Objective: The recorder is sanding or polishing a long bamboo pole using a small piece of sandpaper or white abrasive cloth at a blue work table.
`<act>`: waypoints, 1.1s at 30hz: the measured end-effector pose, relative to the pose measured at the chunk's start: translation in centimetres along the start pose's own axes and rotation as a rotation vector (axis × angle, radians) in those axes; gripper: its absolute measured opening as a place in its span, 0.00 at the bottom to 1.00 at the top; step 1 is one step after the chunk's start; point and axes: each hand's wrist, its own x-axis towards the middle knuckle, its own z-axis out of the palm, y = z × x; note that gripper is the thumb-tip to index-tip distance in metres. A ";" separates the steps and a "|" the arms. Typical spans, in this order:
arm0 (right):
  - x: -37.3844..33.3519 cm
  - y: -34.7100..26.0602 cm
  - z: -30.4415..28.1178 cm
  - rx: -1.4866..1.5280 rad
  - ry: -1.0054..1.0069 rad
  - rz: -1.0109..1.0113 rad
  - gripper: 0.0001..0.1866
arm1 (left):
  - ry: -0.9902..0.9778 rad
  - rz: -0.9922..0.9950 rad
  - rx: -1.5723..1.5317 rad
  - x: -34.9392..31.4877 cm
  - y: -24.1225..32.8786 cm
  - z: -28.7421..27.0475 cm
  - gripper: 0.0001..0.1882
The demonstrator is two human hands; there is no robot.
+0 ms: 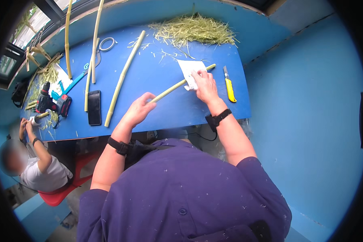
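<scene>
A thin green-yellow bamboo stick (171, 89) lies slantwise over the blue table, its far end pointing right. Its near end is gripped by my left hand (138, 109), fingers curled round it. My right hand (207, 88) presses a creased white sheet (187, 67), paper or sandpaper, against the stick near its far end. The sheet hides part of the stick. Just right of that hand rests a yellow utility knife (230, 89) with its blade out. A longer bamboo stick (126, 76) lies to the left of my hands.
On the blue table (161, 52) are a pile of shavings (195, 30), a black phone (94, 108), scissors (105, 44), a teal saw (73, 82) and a cordless drill (43, 99). More bamboo poles (68, 40) stand leftward. Another person (46, 169) sits at the table's left end.
</scene>
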 end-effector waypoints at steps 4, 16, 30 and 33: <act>1.6 2.8 1.9 -0.135 0.016 -0.025 0.33 | 0.035 0.081 -0.011 0.1 -1.0 0.3 0.12; 0.3 -2.4 5.9 -0.197 0.152 -0.274 0.30 | 0.002 -0.226 -0.511 1.3 -2.2 -1.0 0.10; -0.7 -0.9 5.6 -0.215 0.048 -0.133 0.32 | -0.114 -0.217 -0.418 1.5 -4.6 -2.2 0.09; 0.9 2.8 4.2 -0.241 -0.042 0.039 0.34 | -0.147 -0.197 -0.280 2.6 -5.8 -3.6 0.09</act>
